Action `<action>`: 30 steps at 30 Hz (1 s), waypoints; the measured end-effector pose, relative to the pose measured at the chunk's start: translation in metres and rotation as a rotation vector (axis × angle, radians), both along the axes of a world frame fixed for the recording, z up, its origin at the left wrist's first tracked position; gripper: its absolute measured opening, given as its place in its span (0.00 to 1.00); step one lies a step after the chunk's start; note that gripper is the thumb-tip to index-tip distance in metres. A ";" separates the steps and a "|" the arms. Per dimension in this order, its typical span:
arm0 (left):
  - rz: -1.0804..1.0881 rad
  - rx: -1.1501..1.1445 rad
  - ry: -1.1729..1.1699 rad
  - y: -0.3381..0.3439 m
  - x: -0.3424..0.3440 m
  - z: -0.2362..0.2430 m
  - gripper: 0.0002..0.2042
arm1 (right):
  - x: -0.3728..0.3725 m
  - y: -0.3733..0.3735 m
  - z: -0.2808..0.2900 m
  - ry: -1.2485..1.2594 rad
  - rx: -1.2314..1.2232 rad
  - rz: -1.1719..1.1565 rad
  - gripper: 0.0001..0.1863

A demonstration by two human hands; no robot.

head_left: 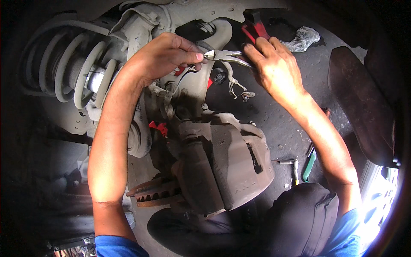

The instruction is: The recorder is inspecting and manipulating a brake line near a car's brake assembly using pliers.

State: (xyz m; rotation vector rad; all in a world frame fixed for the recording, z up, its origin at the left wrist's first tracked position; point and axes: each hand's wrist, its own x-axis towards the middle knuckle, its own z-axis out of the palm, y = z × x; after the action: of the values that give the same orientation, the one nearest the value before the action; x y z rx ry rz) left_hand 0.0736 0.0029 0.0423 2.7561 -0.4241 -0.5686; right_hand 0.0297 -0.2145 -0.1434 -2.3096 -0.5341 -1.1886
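My right hand [276, 68] is wrapped round the handles of a pair of metal pliers [222, 55]. The jaws point left and meet the fingertips of my left hand [171, 55]. Thumb and fingers of that hand are pinched together at the jaw tips; whatever is between them is too small to make out. Just below the pliers hangs a thin, bent grey metal bracket [232, 79], with a small bolt-like end piece [246, 96]. Behind both hands runs a pale, dusty suspension arm [197, 90].
A brake caliper [231, 158] over a rusty brake disc [158, 199] fills the middle. To the left stands a coil spring [79, 68]. A ratchet [295, 171] and a green-handled tool [309, 166] lie on the floor. Crumpled clear plastic [303, 38] lies beyond my right hand.
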 end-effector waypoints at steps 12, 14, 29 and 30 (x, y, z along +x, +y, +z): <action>-0.016 -0.015 -0.033 0.000 0.000 -0.004 0.13 | 0.000 -0.009 0.003 0.233 0.260 0.100 0.17; -0.008 0.019 -0.047 -0.001 -0.001 -0.003 0.13 | -0.004 -0.009 0.003 0.118 0.170 0.045 0.21; -0.005 -0.008 0.007 0.001 -0.001 -0.002 0.14 | -0.026 -0.007 -0.023 0.712 0.302 0.147 0.15; 0.003 -0.028 0.025 0.004 -0.001 -0.002 0.14 | -0.031 -0.008 -0.031 1.027 0.235 0.125 0.14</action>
State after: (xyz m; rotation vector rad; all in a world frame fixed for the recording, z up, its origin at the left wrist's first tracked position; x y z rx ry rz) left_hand 0.0729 0.0071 0.0408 2.7193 -0.4189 -0.5916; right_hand -0.0014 -0.2227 -0.1742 -2.2577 -0.1283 0.0782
